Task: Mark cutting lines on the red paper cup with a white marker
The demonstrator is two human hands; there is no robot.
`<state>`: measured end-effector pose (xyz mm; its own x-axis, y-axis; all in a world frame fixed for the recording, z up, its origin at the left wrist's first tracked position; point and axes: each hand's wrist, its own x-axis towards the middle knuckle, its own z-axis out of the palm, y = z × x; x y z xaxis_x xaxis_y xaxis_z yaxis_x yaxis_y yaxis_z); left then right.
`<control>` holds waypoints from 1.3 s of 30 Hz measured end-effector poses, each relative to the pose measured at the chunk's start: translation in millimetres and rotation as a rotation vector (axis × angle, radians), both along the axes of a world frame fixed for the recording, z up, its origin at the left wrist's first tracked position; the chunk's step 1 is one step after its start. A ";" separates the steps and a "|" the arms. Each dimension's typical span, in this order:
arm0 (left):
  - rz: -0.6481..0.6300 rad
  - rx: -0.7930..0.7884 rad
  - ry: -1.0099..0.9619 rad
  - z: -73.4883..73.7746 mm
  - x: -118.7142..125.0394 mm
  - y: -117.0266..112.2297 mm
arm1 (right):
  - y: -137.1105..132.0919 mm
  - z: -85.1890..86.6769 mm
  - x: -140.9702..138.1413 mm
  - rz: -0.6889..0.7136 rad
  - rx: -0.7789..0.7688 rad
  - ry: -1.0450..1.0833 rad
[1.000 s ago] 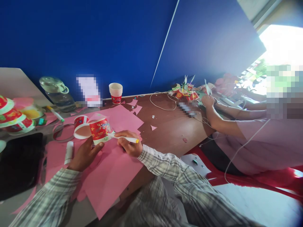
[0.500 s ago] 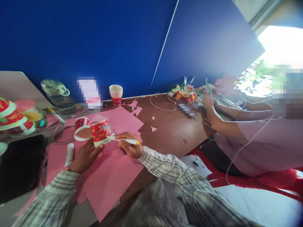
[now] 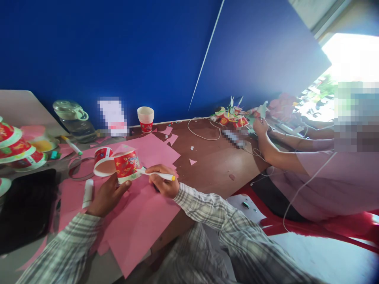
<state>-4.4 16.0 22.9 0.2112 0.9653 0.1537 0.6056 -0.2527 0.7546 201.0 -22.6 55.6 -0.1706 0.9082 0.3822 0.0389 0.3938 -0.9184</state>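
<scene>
My left hand (image 3: 110,194) is closed around the lower side of a red printed paper cup (image 3: 127,165), thumb near its white rim. A piece of pink paper (image 3: 124,148) shows at the top of this cup. My right hand (image 3: 163,182) grips a white marker (image 3: 161,175) with a yellow end; its tip points at the cup's right side, and whether it touches cannot be made out. Behind my left hand, a second red cup (image 3: 103,161) lies on its side. Pink paper sheets (image 3: 145,221) spread under both hands, and a white capped tube (image 3: 88,193) lies left of my left wrist.
A tape ring (image 3: 77,169), a dark tablet-like slab (image 3: 28,209) and stacked red cups (image 3: 17,146) are at left. A water bottle (image 3: 74,120) and nested cups (image 3: 145,118) stand along the blue partition (image 3: 118,47). At right, a co-worker's hand (image 3: 260,126) holds pale paper near decorated cups (image 3: 233,118).
My hands, the cup and the marker stay almost in place. At right, the co-worker's pale paper has turned and shifted slightly.
</scene>
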 end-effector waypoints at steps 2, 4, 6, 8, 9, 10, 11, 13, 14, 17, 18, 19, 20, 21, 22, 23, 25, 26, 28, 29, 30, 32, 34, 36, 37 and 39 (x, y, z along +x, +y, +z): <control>-0.003 0.003 0.013 0.4 0.3 -0.2 | -0.1 1.8 0.2 0.005 -0.005 -0.003; 0.005 0.000 0.017 0.6 0.6 -0.4 | -0.5 3.6 0.4 0.007 -0.009 -0.002; 0.010 -0.007 0.008 1.0 1.0 -0.6 | -1.1 4.4 0.7 0.010 -0.005 0.003; 0.016 -0.016 0.003 2.2 1.8 -1.0 | -1.5 3.9 1.1 0.006 0.009 -0.001; 0.021 -0.023 0.004 3.2 2.3 -1.3 | -1.7 3.1 1.5 -0.002 0.017 -0.007; 0.027 -0.028 0.005 4.1 2.7 -1.6 | -1.8 2.2 1.9 -0.011 0.025 -0.013; 0.035 -0.032 0.006 5.0 3.1 -1.8 | -1.8 1.1 2.3 -0.015 0.035 -0.020; 0.037 -0.041 -0.001 6.1 3.4 -2.0 | -1.6 -1.1 2.9 -0.009 0.057 -0.028; 0.034 -0.046 -0.003 6.0 3.3 -1.9 | -1.4 -2.0 3.0 -0.002 0.065 -0.030; 0.034 -0.046 0.008 4.0 1.9 -1.0 | -1.2 -4.0 2.4 -0.005 0.058 -0.044; 0.036 -0.039 0.010 3.0 1.3 -0.6 | -1.2 -4.4 2.0 -0.012 0.051 -0.048; 0.038 -0.032 0.011 2.0 0.7 -0.3 | -1.2 -4.8 1.8 -0.014 0.048 -0.048; 0.036 -0.028 0.010 1.2 0.2 -0.1 | -1.3 -5.1 1.5 -0.008 0.050 -0.045; 0.032 -0.026 0.008 0.6 -0.1 0.0 | -1.3 -5.4 1.4 0.002 0.056 -0.039; 0.024 -0.024 0.007 0.4 -0.2 0.0 | -1.3 -5.8 1.4 0.013 0.061 -0.034; 0.019 -0.019 0.008 0.5 -0.1 -0.1 | -1.3 -6.2 1.4 0.019 0.064 -0.030; 0.015 -0.008 0.016 2.0 0.6 -0.6 | -1.0 -7.1 1.6 0.017 0.060 -0.036; 0.020 -0.003 0.021 3.3 1.3 -1.0 | -0.8 -7.7 1.7 0.011 0.056 -0.040; 0.031 -0.012 0.025 6.0 2.6 -1.7 | -0.4 -9.0 1.5 0.011 0.053 -0.036; 0.035 -0.023 0.023 7.2 3.3 -2.0 | -0.3 -9.6 1.3 0.020 0.057 -0.027; 0.038 -0.032 0.019 8.2 3.8 -2.2 | -0.3 -10.0 1.0 0.029 0.061 -0.017; 0.044 -0.043 0.009 9.1 4.3 -2.6 | -0.4 -10.3 0.5 0.031 0.060 -0.005; 0.049 -0.039 0.004 8.5 4.2 -2.5 | -0.7 -10.0 0.1 0.014 0.041 -0.010; 0.045 -0.034 0.000 7.0 3.6 -2.1 | -1.0 -9.7 0.2 0.005 0.020 -0.013; 0.042 -0.035 0.002 6.0 3.2 -1.8 | -1.1 -9.7 0.2 0.014 0.021 -0.013; 0.037 -0.032 0.008 4.1 2.2 -1.2 | -1.1 -10.4 0.4 0.038 0.040 -0.012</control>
<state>-2.2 14.8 27.1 0.1765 0.9768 0.1214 0.6202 -0.2062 0.7569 201.3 -23.7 45.2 -0.2092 0.8849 0.4161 0.0347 0.4320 -0.9012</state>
